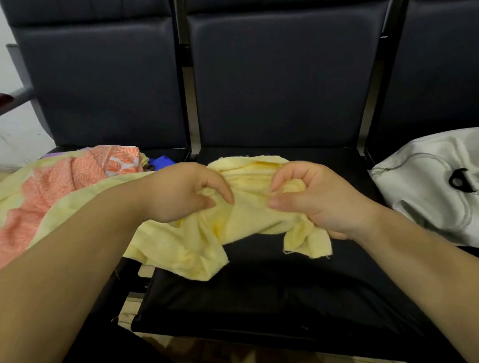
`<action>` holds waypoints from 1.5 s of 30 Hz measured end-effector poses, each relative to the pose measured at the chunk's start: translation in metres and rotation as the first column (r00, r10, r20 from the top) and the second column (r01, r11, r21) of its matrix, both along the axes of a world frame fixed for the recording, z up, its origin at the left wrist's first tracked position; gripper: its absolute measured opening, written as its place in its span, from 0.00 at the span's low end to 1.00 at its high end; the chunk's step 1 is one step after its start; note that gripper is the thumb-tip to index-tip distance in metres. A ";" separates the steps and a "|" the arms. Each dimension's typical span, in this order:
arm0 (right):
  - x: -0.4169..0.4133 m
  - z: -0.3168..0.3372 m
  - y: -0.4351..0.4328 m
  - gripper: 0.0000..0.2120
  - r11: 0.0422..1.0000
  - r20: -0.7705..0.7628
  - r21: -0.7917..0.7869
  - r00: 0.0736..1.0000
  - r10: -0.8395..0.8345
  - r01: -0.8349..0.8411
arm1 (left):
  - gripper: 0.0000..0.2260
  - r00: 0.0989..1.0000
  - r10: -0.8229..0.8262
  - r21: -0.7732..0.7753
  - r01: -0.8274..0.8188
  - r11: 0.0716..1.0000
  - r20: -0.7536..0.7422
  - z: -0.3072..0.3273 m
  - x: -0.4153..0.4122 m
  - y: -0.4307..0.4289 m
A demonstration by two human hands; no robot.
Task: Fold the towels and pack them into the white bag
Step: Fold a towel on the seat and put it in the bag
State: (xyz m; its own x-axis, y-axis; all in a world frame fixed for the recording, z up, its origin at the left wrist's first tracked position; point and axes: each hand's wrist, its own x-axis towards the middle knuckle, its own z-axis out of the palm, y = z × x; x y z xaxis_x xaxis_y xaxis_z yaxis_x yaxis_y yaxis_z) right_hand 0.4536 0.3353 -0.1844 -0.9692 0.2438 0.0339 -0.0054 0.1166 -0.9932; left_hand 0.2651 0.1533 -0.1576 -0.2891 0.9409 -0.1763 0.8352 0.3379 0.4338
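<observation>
Yellow towel is up in both hands, crumpled, over the dark middle seat, with two loose corners drooping at its 5 and 7 o'clock toward the cushion. Left hand sits at the towel's 9 o'clock end, thumb and curled fingers pinching a fold. The right hand is at the 3 o'clock end, fingers curled tight round a bunch of cloth. Farther out at 9 o'clock, on the neighbouring seat, there's a heap: an orange towel lying on a pale yellow-green towel, and a scrap of blue cloth just behind. At 3 o'clock, well apart, the white bag slumps on the right-hand seat, zip showing. At 12 o'clock stand the dark padded backrests.
</observation>
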 end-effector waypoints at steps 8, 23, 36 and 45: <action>0.008 0.004 0.015 0.07 0.737 0.316 0.635 0.948 0.027 -0.232 | 0.10 0.924 -0.062 0.133 0.012 0.991 0.378 0.012 0.010 -0.002; 0.018 0.063 0.020 0.15 0.985 -0.187 0.010 0.968 -0.165 0.169 | 0.11 0.996 0.012 0.200 -0.030 0.979 0.087 0.077 0.010 0.036; 0.077 0.244 0.016 0.05 0.578 -0.165 0.780 0.969 -0.181 0.241 | 0.12 0.987 -0.098 0.106 0.112 0.988 -0.128 0.250 0.066 -0.008; 0.095 0.258 -0.007 0.07 0.866 -0.251 0.422 0.952 -0.175 0.270 | 0.14 0.948 0.008 0.264 0.080 0.961 -0.318 0.267 0.070 -0.023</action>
State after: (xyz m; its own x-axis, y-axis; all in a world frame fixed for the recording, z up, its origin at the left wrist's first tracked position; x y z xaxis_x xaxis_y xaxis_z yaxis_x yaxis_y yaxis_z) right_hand 0.5487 0.3281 0.0732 -0.8521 0.3645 0.3756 -0.1162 0.5679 -0.8149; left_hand 0.3350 0.1298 0.1089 -0.2527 0.9506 0.1802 0.9525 0.2118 0.2186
